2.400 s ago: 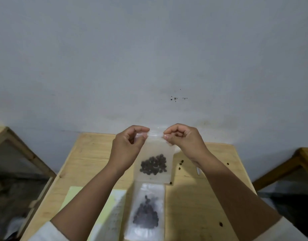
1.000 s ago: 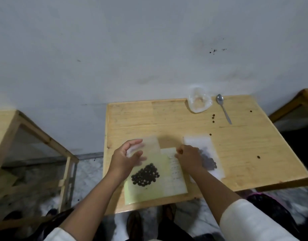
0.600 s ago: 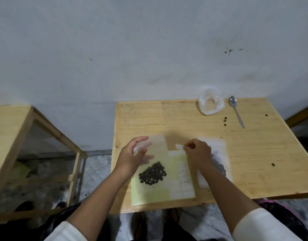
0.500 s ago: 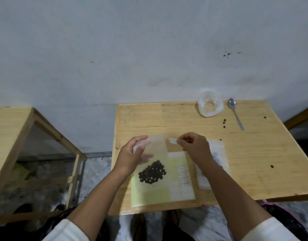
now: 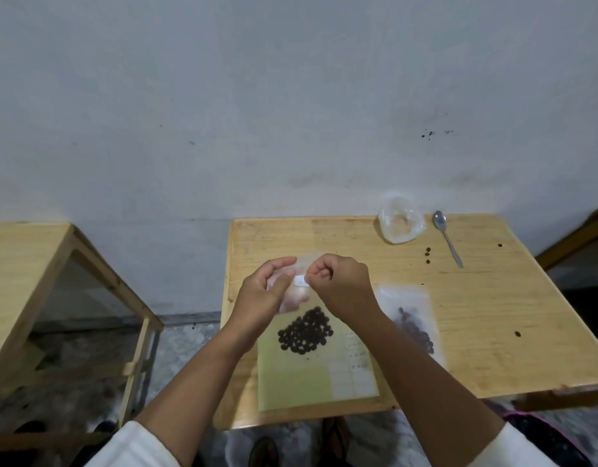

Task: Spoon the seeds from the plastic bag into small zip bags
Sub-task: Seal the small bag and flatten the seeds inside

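Hands meet at the frame's centre: the left hand (image 5: 269, 291) holds a small zip bag (image 5: 302, 318) of dark seeds (image 5: 306, 331) by its top, while the right hand (image 5: 339, 288) pinches a white label (image 5: 300, 281) against it. A second filled bag (image 5: 410, 320) lies right of centre; the plastic bag (image 5: 400, 224) and spoon (image 5: 446, 237) sit upper right on the table (image 5: 493, 332).

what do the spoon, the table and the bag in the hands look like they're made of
Spoon: apparently metal, shiny grey, with a bright glint on the bowl.
Table: pale wood with a smooth, perhaps varnished finish; grain lines and board joints show.
Small zip bag, held by the left hand and right hand: thin clear plastic, slightly frosted; the dark seeds show through it.
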The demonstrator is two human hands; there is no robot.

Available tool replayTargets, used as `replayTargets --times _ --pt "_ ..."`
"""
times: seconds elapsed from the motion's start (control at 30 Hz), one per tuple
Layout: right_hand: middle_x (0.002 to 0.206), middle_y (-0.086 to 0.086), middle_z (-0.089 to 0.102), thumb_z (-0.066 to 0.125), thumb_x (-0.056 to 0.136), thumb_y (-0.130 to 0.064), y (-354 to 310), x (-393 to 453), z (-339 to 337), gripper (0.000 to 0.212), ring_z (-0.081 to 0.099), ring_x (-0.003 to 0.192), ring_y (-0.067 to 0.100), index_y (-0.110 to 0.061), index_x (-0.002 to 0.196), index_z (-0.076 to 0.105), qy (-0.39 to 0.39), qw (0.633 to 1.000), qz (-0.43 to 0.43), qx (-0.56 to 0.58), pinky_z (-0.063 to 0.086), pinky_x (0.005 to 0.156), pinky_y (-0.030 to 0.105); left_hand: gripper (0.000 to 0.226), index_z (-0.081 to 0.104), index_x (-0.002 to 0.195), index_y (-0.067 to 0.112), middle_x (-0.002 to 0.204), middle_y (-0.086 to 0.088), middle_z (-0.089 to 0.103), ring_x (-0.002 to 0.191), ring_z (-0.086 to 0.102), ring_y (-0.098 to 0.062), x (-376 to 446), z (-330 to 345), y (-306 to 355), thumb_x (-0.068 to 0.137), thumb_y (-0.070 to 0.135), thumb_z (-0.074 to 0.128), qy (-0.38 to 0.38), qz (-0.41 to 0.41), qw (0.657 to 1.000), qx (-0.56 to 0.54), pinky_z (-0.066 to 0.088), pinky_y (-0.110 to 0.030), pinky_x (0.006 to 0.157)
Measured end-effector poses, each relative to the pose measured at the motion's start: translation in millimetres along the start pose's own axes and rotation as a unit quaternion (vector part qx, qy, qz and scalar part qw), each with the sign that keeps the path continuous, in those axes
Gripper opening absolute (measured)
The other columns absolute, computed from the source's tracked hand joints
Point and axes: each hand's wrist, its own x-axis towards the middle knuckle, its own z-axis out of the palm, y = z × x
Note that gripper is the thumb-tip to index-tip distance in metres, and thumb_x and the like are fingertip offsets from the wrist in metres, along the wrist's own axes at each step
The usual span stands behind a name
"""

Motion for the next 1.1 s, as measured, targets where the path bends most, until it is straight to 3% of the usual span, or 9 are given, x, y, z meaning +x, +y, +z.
replayTargets --times 0.13,0.27,0.37,0.47,0.63,0.73,0.87,1.0,1.1 --pt "0.059 -0.010 0.055 0.059 0.079 -0.008 -2 -5 7 0.009 0.049 0.056 0.002 -0.014 0.073 0.063 0.020 0.999 -0.022 -0.016 0.037 0.053 0.007 0.029 0.062 0.110 0.036 0.107 0.023 0.066 0.092 0.066 -0.004 -3 -2 3 0.089 0.016 0.061 0.013 0.042 0.998 0.053 0.055 -0.021 0.074" --pt "0.081 -0.005 0.054 0.063 0.080 -0.008 2 -14 19 0.020 0.048 0.070 0.005 -0.014 0.099 0.068 0.093 0.993 -0.070 -0.035 0.033 0.063 0.005 0.029 0.062 0.108 0.037 0.108 0.021 0.066 0.088 0.063 0.002 -2 -7 2 0.089 0.015 0.061 0.037 0.046 0.997 0.059 0.051 -0.022 0.075" --pt "0.071 0.002 0.053 0.058 0.081 0.000 1 -25 29 0.024 0.050 0.064 0.014 -0.011 0.097 0.072 0.153 0.967 -0.185 -0.088 0.035 0.059 0.009 0.028 0.062 0.106 0.040 0.112 0.022 0.062 0.103 0.057 0.003 0 -11 5 0.090 0.018 0.060 0.049 0.057 0.995 0.065 0.047 -0.025 0.086" --pt "0.063 0.005 0.048 0.043 0.080 0.004 2 -33 38 0.035 0.048 0.059 0.018 -0.006 0.098 0.072 0.167 0.942 -0.258 -0.137 0.038 0.054 0.016 0.029 0.061 0.102 0.044 0.110 0.025 0.063 0.104 0.059 -0.006 1 -14 7 0.093 0.017 0.055 0.048 0.070 0.994 0.068 0.049 -0.028 0.084" --pt "0.064 0.005 0.048 0.035 0.078 0.004 1 -31 45 0.043 0.046 0.060 0.019 0.000 0.102 0.070 0.176 0.942 -0.231 -0.170 0.045 0.047 0.026 0.028 0.061 0.111 0.033 0.098 0.036 0.064 0.100 0.057 0.011 0 -18 6 0.094 0.013 0.052 0.045 0.086 0.992 0.079 0.048 -0.016 0.081" --pt "0.064 0.006 0.049 0.033 0.077 0.002 3 -28 45 0.044 0.047 0.060 0.021 0.002 0.102 0.069 0.182 0.940 -0.227 -0.178 0.043 0.048 0.023 0.029 0.060 0.109 0.037 0.101 0.028 0.067 0.092 0.061 0.003 2 -21 5 0.094 0.014 0.052 0.052 0.091 0.992 0.074 0.048 -0.014 0.073" --pt "0.066 0.004 0.049 0.043 0.077 0.005 6 -23 44 0.038 0.048 0.064 0.019 -0.002 0.102 0.070 0.185 0.945 -0.209 -0.170 0.042 0.053 0.021 0.028 0.060 0.109 0.038 0.101 0.030 0.066 0.064 0.060 -0.004 9 -21 3 0.094 0.016 0.052 0.055 0.083 0.993 0.068 0.049 -0.018 0.070" --pt "0.085 -0.001 0.044 0.056 0.084 -0.011 26 -14 39 0.026 0.043 0.076 0.012 -0.017 0.106 0.068 0.187 0.962 -0.184 -0.072 0.035 0.069 0.006 0.027 0.060 0.113 0.033 0.100 0.030 0.065 0.093 0.065 -0.007 24 -16 3 0.095 0.015 0.051 0.054 0.058 0.997 0.025 0.057 -0.029 0.077" --pt "0.095 -0.003 0.051 0.060 0.084 -0.027 43 -6 34 0.028 0.048 0.084 0.001 -0.027 0.111 0.068 0.152 0.978 -0.142 -0.006 0.035 0.076 0.002 0.027 0.058 0.117 0.029 0.114 0.016 0.060 0.082 0.072 -0.017 42 -11 1 0.096 0.015 0.050 0.043 0.034 0.998 -0.016 0.057 -0.033 0.077"
